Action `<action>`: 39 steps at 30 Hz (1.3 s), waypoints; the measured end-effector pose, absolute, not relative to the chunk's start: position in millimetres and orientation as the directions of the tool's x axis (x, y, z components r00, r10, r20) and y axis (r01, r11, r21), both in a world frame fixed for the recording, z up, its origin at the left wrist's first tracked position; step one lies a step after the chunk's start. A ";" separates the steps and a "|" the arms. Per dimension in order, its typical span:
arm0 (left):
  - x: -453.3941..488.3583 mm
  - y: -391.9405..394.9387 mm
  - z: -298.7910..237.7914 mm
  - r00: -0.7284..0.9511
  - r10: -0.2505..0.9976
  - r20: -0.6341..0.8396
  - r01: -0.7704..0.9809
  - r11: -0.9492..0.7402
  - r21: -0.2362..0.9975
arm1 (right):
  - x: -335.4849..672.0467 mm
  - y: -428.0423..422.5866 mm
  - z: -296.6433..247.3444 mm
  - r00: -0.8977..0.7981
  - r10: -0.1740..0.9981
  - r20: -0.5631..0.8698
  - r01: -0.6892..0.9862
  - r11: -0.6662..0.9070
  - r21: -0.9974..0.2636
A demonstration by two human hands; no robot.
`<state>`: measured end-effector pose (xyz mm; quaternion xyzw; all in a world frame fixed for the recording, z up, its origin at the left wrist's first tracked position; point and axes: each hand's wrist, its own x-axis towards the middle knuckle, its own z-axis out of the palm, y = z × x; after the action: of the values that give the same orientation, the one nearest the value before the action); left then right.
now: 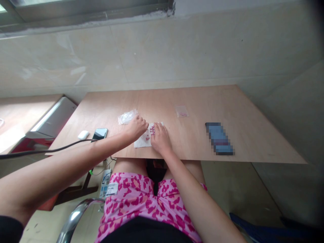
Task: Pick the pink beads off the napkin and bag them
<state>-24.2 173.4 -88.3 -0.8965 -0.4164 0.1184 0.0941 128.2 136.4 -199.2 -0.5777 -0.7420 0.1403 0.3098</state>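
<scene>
both hands work at the near edge of the wooden surface (227,101), over a white sheet (141,142) that carries a loose scatter of small pink beads (152,130).

the left hand (136,128) is curled, knuckles up, with its fingertips down on the sheet's left part beside the beads. the right hand (160,138) lies over the sheet's right part, fingers bent toward the same cluster. whether either hand pinches a bead cannot be told: the fingertips are hidden and the beads are too small.

nearby:
- a crumpled clear bag (128,116) lies just beyond the left hand.
- a small zip bag (181,111) with pink contents lies further back and to the right.
- a dark phone (100,133) and a white case (83,135) sit to the left.
- a dark cable (50,148) runs below the left forearm.
- a blurred-out flat device (219,138) lies well to the right.

risks, as judged:
- the sheet sits at the surface's near edge, above the lap, so a drag of either wrist could shift it and send beads to the floor.
- the beads lie loose, with no rim to hold them.
- the clear bag looks light, and the left hand could brush it away.
- the cable could catch the left forearm and jolt the sheet.
</scene>
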 end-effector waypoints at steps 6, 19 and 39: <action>-39.5 179.9 -91.4 0.593 0.804 -0.040 0.789 -0.591 -0.171 | 128.4 134.6 -195.5 -0.141 0.940 0.312 0.770 0.302 -0.562; -89.4 167.2 -102.0 0.309 0.920 -0.242 0.044 0.240 0.970 | 127.9 137.1 -198.2 -0.130 0.928 0.348 0.761 0.318 -0.565; -98.1 242.5 -139.9 0.094 0.965 0.243 0.958 -0.154 0.242 | 127.3 139.8 -195.8 -0.128 0.906 0.403 0.769 0.348 -0.537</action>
<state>-98.1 242.5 -139.9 -0.7395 -0.6502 -0.1739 -0.0109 127.3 139.8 -195.8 -0.5625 -0.7445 0.0994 0.3457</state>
